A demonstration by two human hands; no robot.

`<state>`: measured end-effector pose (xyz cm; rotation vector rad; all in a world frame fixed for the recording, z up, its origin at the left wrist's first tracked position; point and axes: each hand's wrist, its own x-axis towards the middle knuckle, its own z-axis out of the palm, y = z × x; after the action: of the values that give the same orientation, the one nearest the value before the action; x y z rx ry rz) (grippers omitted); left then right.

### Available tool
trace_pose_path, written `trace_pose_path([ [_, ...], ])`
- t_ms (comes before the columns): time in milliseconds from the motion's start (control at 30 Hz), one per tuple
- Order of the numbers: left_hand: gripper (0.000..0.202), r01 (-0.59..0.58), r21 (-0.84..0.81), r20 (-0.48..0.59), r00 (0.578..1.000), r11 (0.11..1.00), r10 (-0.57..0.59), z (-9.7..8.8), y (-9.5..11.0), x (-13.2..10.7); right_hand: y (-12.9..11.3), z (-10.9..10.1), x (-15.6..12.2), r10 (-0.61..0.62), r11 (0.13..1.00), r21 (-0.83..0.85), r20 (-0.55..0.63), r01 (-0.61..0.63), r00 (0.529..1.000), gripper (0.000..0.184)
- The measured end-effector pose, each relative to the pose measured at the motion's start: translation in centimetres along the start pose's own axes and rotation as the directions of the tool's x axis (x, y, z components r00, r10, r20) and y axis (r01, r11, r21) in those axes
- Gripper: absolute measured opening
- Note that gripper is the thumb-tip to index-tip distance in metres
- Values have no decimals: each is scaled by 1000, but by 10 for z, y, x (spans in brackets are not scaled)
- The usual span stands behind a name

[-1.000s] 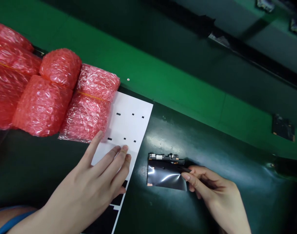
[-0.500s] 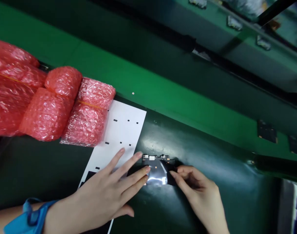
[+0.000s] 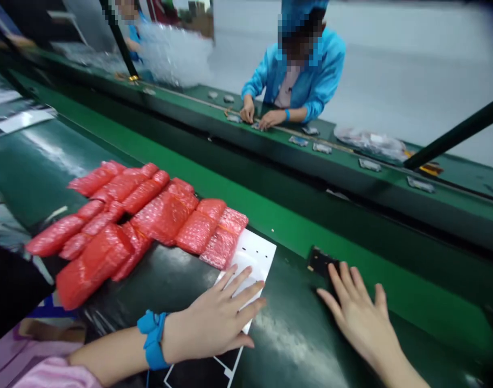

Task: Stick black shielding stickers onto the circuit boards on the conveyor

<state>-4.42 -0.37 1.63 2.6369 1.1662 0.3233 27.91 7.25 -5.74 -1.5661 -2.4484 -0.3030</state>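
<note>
Left hand (image 3: 217, 320) open, fingers splayed over white sheet (image 3: 262, 246), no grip visible. Farther off, right hand (image 3: 361, 312) likewise spread, fingertips overlapping right edge of black circuit board (image 3: 319, 262) on green strip (image 3: 294, 240); contact unclear. Judged step: setting board down; next move calls for clean release. Versus 0.5 s ago: right hand no longer pinches black film

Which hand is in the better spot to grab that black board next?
Probably the right hand: its fingers reach the flat, black, rectangular circuit board. The left hand is farther away, over the white sheet with black marks.
</note>
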Motion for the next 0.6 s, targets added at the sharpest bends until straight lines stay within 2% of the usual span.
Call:
trace_pose_path([
  [67,52,73,-10,-57,996,997,-73,-12,-7,-17,1,-5,33,106,992,70,-39,-103,994,80],
  [100,47,122,-20,-104,987,992,-123,-18,-13,-26,-8,-10,49,113,985,136,-39,-106,993,75],
  [133,41,188,-40,-156,969,981,-192,-22,-19,-34,-24,-17,64,82,972,223,-23,-75,996,66],
  [233,25,410,-139,-271,860,901,-433,-24,-33,-44,-93,-30,107,-133,930,353,52,107,990,37],
  [267,23,437,-161,-271,842,885,-466,-21,-35,-44,-117,-32,121,-185,916,375,80,142,979,29],
  [367,26,442,-188,-244,844,877,-477,-4,-30,-36,-171,-32,159,-246,905,393,178,160,953,15],
  [467,26,477,-246,-273,801,844,-532,11,-21,-33,-194,-31,182,-221,927,357,274,115,936,19],
  [600,24,502,-364,-347,709,784,-615,21,-21,-49,-209,-34,188,-165,943,329,343,46,925,27],
])
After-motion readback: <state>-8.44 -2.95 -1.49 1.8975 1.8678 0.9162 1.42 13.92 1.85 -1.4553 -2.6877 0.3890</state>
